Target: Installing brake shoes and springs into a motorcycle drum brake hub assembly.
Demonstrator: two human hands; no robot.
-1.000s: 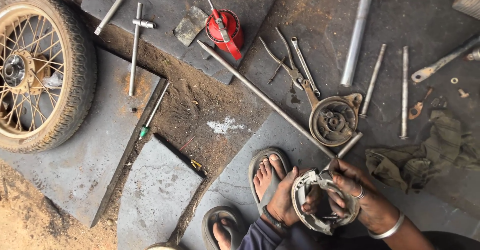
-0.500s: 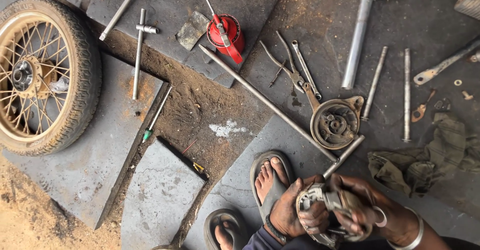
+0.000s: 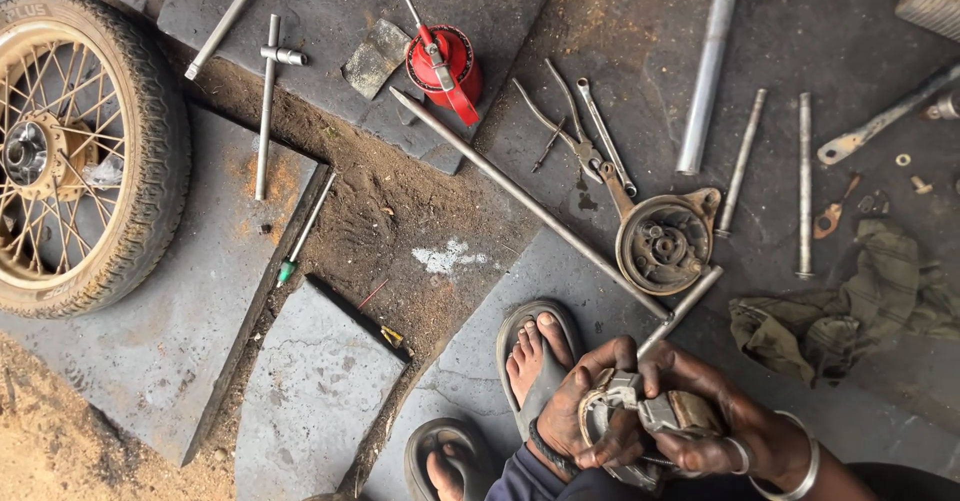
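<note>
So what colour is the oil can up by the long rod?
Red, with a thin metal spout; the oil can shows in the head view.

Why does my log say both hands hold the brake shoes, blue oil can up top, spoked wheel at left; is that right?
One thing is wrong: the oil can is red, not blue, as the head view shows. The rest stands: the left hand and right hand both hold the brake shoes, the can lies near the top, and the spoked wheel is at left.
</note>
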